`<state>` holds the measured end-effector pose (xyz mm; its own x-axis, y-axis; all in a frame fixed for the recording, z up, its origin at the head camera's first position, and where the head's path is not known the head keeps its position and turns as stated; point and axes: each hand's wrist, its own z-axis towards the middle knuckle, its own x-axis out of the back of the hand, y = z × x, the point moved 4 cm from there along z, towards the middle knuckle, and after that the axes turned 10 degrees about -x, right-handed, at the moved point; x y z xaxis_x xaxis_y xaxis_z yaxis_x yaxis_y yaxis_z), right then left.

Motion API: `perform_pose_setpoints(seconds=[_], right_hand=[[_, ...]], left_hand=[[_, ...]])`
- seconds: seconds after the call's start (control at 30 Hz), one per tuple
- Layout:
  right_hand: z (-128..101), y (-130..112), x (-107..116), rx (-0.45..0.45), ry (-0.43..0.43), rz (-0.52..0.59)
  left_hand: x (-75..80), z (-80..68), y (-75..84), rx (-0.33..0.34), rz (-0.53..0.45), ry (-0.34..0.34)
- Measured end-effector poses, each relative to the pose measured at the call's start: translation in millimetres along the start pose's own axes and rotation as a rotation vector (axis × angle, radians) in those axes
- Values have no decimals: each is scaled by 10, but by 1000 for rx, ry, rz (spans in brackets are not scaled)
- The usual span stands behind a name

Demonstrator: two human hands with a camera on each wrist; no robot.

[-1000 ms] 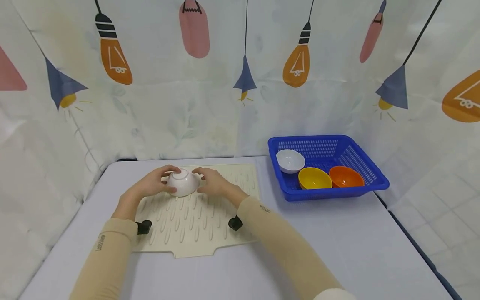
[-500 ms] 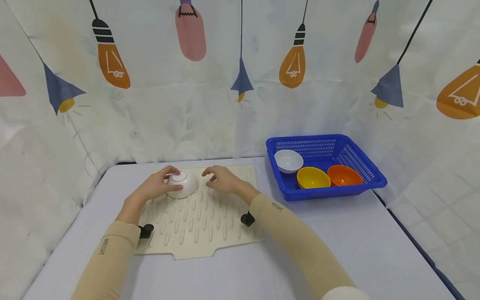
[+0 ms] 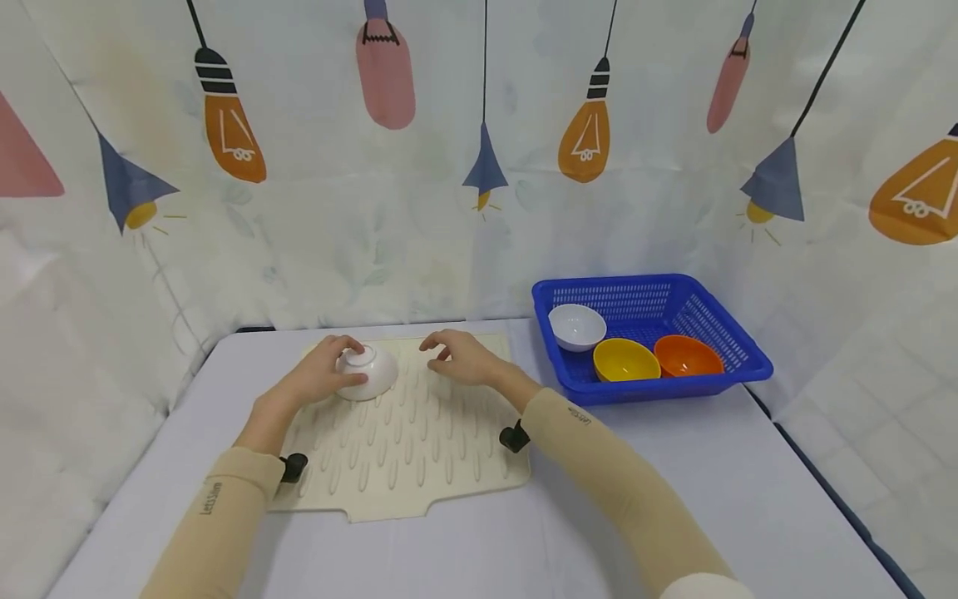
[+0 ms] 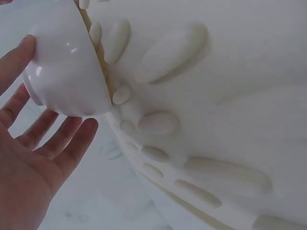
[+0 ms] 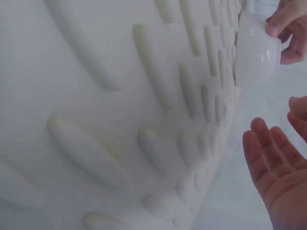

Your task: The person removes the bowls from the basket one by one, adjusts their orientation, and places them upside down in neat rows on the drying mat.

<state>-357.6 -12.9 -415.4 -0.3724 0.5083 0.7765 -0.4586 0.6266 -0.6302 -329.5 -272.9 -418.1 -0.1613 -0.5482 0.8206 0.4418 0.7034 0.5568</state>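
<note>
A small white bowl (image 3: 380,374) rests upside down near the back of a cream ridged drying mat (image 3: 389,497). My left hand (image 3: 318,370) grips the bowl from its left side. In the left wrist view, its thumb lies on the bowl (image 4: 67,62) while the other fingers curve around the wall and base. The bowl's rim meets the mat. Off to the right, my right hand (image 3: 470,359) hovers over the mat with loosely bent fingers and holds nothing. The right wrist view shows a gap between this hand (image 5: 280,184) and the bowl (image 5: 256,52).
A blue plastic basket (image 3: 557,349) stands at the table's back right. Inside it sit a white bowl (image 3: 578,327), a yellow bowl (image 3: 625,360) and an orange bowl (image 3: 687,357). A white cloth covers the table (image 3: 644,491); a printed curtain (image 3: 419,241) hangs behind.
My right hand has let go of the upside-down bowl and moved away to the right. My left hand keeps its hold, and the bowl stays in about the same place on the mat.
</note>
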Motion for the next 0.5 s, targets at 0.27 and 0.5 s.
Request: perform_pose_setpoints(seconds=[0.27, 0.5], right_hand=[[-97, 21, 117, 4, 18, 36], [-187, -8, 169, 24, 21, 35]], left_hand=[[-7, 45, 100, -50, 131, -2], [-39, 29, 130, -69, 164, -46]])
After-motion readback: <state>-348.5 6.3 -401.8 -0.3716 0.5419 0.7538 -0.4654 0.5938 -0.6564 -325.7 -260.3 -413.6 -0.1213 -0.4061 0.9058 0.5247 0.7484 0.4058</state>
